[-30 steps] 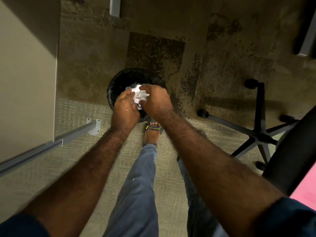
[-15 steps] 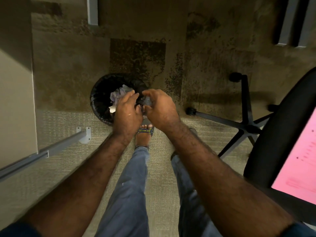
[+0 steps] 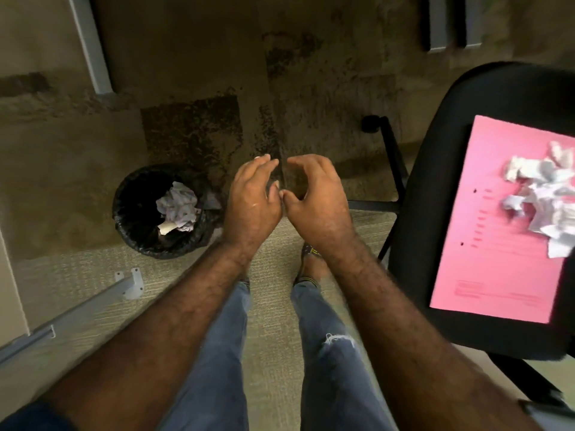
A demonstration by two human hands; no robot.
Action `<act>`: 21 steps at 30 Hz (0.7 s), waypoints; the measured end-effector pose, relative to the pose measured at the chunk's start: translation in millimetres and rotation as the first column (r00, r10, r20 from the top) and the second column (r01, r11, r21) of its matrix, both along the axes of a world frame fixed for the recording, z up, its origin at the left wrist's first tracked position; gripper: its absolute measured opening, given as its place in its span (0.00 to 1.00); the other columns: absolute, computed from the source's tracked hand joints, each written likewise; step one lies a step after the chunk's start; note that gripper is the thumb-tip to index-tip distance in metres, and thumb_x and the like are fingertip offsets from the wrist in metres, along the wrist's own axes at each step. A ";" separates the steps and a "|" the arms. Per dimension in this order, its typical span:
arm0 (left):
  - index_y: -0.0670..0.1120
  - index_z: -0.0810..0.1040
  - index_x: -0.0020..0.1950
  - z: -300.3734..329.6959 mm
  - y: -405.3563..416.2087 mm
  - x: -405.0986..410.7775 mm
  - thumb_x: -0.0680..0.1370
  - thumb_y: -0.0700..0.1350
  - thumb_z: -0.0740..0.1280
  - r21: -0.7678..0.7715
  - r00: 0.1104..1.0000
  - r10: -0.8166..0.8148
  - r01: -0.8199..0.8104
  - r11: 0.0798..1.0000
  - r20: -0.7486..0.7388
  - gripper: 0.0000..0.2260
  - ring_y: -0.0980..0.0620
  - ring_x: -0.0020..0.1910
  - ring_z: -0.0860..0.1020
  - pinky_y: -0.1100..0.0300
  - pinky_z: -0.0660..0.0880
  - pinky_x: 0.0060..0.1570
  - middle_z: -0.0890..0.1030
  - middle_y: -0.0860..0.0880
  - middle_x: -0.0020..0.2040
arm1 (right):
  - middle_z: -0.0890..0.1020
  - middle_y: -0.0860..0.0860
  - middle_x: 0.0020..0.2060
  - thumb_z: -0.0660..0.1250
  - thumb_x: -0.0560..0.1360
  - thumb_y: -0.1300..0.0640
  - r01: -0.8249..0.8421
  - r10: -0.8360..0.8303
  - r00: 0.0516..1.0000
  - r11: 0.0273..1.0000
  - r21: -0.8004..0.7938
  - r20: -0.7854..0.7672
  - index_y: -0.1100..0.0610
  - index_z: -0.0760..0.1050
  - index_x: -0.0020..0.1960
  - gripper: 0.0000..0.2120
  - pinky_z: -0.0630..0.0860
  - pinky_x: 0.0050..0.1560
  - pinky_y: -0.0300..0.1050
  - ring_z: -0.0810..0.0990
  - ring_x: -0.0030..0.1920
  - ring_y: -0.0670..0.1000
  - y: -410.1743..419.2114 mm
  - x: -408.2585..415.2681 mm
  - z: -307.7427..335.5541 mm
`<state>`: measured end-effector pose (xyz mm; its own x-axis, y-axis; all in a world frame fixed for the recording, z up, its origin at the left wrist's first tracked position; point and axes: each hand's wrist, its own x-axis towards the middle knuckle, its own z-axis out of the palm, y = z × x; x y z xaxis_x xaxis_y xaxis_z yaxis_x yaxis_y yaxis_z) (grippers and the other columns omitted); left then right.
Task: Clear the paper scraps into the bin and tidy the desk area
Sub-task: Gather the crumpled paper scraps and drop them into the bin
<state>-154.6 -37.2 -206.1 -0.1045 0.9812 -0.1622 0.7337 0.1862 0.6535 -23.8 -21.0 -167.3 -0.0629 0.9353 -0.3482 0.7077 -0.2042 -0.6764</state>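
The left hand [image 3: 252, 200] and the right hand [image 3: 314, 197] hang side by side over the carpet [image 3: 311, 88], palms turned toward each other, fingers loosely curled and spread — both empty, with the thumbs almost touching between them. Below the hands, the person's jeans [image 3: 329, 353] and a sandalled foot [image 3: 311, 262] show on the paler ribbed mat [image 3: 273, 321].

To the left of the left hand, close by, stands a round bin [image 3: 124, 213] lined with a black bag; crumpled paper [image 3: 177, 206] lies inside it, against the side nearest the hands. Further left and nearer the person, a grey metal desk leg [image 3: 93, 303] runs along the floor.

To the right of the right hand is a black office chair [image 3: 435, 181], its wheeled base [image 3: 389, 157] reaching behind the hand. On the seat lies a pink sheet [image 3: 491, 259] — and on its far right part sits a heap of torn white paper scraps [image 3: 544, 194], well apart from both hands.
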 end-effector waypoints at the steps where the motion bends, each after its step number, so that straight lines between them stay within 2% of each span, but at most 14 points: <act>1: 0.38 0.80 0.67 1.2 3.7 11.9 0.76 0.32 0.70 0.010 1.000 -0.017 0.017 1.000 0.004 0.19 0.43 0.70 0.77 0.53 0.70 0.75 0.80 0.41 0.68 | 0.75 0.51 0.68 0.76 0.73 0.59 0.021 -0.021 1.000 1.000 0.000 0.006 0.54 0.76 0.70 0.26 0.74 0.72 0.52 0.75 0.69 0.51 1.1 12.4 2.6; 5: 0.39 0.80 0.68 10.9 17.9 59.8 0.78 0.34 0.69 0.021 0.995 -0.095 0.094 0.995 0.017 0.19 0.45 0.71 0.76 0.63 0.65 0.75 0.80 0.42 0.69 | 0.73 0.51 0.71 0.76 0.74 0.58 0.094 -0.095 0.995 0.995 0.009 0.027 0.52 0.76 0.72 0.27 0.73 0.73 0.53 0.72 0.73 0.52 5.8 61.3 14.2; 9: 0.41 0.79 0.70 22.3 31.3 106.7 0.80 0.37 0.68 0.056 0.985 -0.172 0.170 0.984 0.033 0.18 0.47 0.72 0.74 0.56 0.69 0.76 0.79 0.44 0.71 | 0.74 0.50 0.71 0.77 0.73 0.56 0.196 -0.200 0.978 0.978 0.069 0.052 0.49 0.76 0.71 0.28 0.73 0.72 0.56 0.72 0.73 0.52 11.2 104.5 31.3; 12: 0.41 0.78 0.71 29.4 40.6 140.6 0.80 0.36 0.68 0.087 0.975 -0.216 0.212 0.973 0.040 0.19 0.47 0.73 0.74 0.57 0.68 0.76 0.79 0.44 0.71 | 0.74 0.49 0.71 0.77 0.72 0.56 0.272 -0.280 0.958 0.956 0.112 0.060 0.50 0.76 0.71 0.29 0.72 0.72 0.55 0.71 0.72 0.51 16.8 137.7 45.9; 14: 0.41 0.78 0.71 33.2 45.6 161.7 0.79 0.35 0.67 0.105 0.966 -0.256 0.251 0.962 0.036 0.19 0.47 0.73 0.74 0.58 0.67 0.76 0.79 0.44 0.70 | 0.75 0.50 0.70 0.78 0.71 0.57 0.316 -0.326 0.943 0.939 0.137 0.060 0.51 0.76 0.71 0.29 0.71 0.73 0.53 0.72 0.72 0.51 19.6 158.7 54.9; 21: 0.38 0.79 0.69 42.5 56.9 226.2 0.77 0.32 0.67 0.191 0.921 -0.389 0.378 0.906 0.025 0.20 0.43 0.71 0.76 0.48 0.71 0.75 0.80 0.40 0.69 | 0.76 0.48 0.69 0.78 0.73 0.55 0.446 -0.474 0.874 0.869 0.213 0.104 0.51 0.76 0.71 0.28 0.68 0.74 0.42 0.72 0.71 0.49 15.7 225.6 75.2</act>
